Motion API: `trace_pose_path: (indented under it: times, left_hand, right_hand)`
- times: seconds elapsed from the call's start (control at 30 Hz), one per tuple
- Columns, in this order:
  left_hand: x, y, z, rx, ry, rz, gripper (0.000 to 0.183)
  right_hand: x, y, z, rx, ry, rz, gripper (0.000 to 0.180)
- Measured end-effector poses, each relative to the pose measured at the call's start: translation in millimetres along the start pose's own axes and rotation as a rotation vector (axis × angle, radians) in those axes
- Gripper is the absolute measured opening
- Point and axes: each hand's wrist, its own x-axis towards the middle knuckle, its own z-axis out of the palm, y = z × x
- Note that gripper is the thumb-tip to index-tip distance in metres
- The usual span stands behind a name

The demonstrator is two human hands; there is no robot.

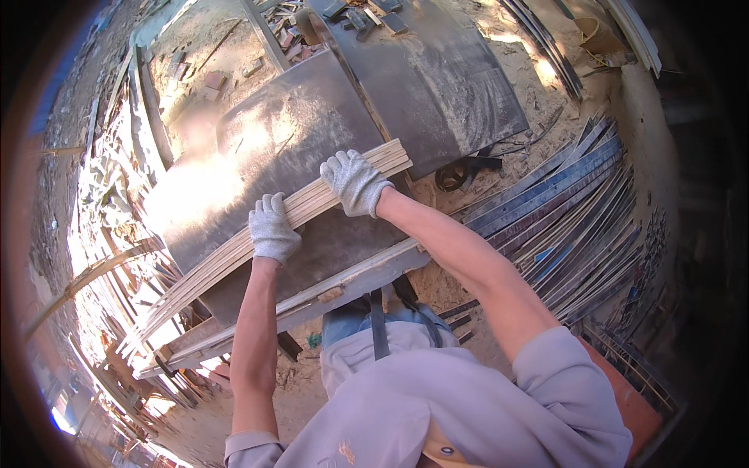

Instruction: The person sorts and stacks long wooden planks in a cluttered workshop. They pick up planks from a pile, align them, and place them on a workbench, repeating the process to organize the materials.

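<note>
A bundle of long, thin wooden strips (319, 202) lies slantwise across a dark, dusty work table (298, 105). My left hand (272, 229), in a grey knitted glove, grips the bundle near its middle. Closer to the right-hand end, my right hand (354, 184), gloved alike, is closed over the strips. Their left ends fan out past the table's edge. A long straight board (351, 275) runs along the table side nearest my body. Both thumbs are hidden from view.
Stacked long strips (544, 181), some blue-faced, lie on the ground at right. Small wood offcuts (363, 20) sit on the far dark panel (427, 76). A black coiled object (452, 176) is beneath its near edge. More scrap strips (117, 245) are heaped at left in bright sunlight.
</note>
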Motion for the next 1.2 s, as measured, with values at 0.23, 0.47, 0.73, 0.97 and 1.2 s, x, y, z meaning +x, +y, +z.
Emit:
trace_pose_path:
  times: [0.23, 0.47, 0.73, 0.97, 1.2]
  left_hand:
    - [1.9, -0.1, -7.8, -0.032, 0.091, -0.03, 0.082]
    - [3.2, -0.1, -8.4, 0.013, 0.077, -0.017, 0.08]
    - [4.6, -2.3, -1.1, 0.004, 0.15, -0.014, 0.076]
    - [6.2, -2.8, 0.6, 0.005, 0.22, 0.055, 0.076]
    - [9.6, -4.2, 4.5, 0.013, 0.23, 0.044, 0.078]
  right_hand:
    - [14.3, 8.7, -13.1, -0.021, 0.035, -0.039, 0.054]
    - [7.8, 7.3, -19.9, -0.02, 0.04, -0.022, 0.065]
    - [6.0, 8.4, -14.1, -0.093, 0.161, -0.027, 0.066]
    - [1.6, 11.1, -9.0, -0.095, 0.193, -0.041, 0.065]
    - [3.9, 13.5, -6.9, -0.106, 0.17, -0.058, 0.069]
